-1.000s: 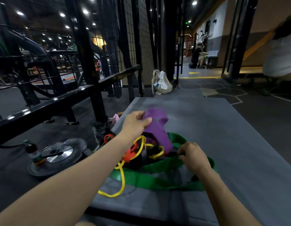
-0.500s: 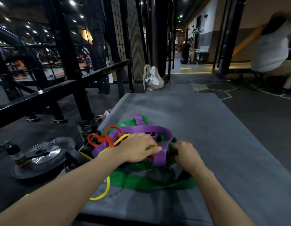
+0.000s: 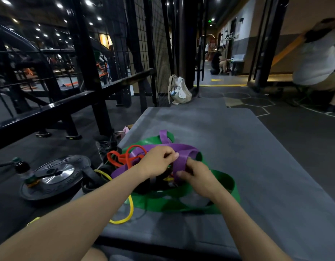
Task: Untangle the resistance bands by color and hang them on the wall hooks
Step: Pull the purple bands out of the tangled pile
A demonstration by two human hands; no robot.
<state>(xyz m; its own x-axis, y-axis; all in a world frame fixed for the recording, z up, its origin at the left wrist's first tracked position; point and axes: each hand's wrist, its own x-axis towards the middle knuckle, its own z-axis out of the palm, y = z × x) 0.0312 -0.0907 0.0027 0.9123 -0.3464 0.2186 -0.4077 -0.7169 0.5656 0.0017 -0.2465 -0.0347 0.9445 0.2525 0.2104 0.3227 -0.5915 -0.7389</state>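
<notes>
Left hand [image 3: 157,162]: pinches the purple band [image 3: 181,159] to lift it free.
Right hand [image 3: 198,178]: grips the same band at 5 o'clock, steadying it.
Pile: on the gray mat [image 3: 257,166], green band [image 3: 225,185] underneath.

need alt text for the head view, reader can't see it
Two bare hands, left hand and right hand, pinch a purple band in a tangle with green band, red band and yellow band on a grey mat. A weight plate lies left on the gym floor.

Grey mat [image 3: 238,147] open ahead (black rail [image 3: 50,110] blocks left).
</notes>
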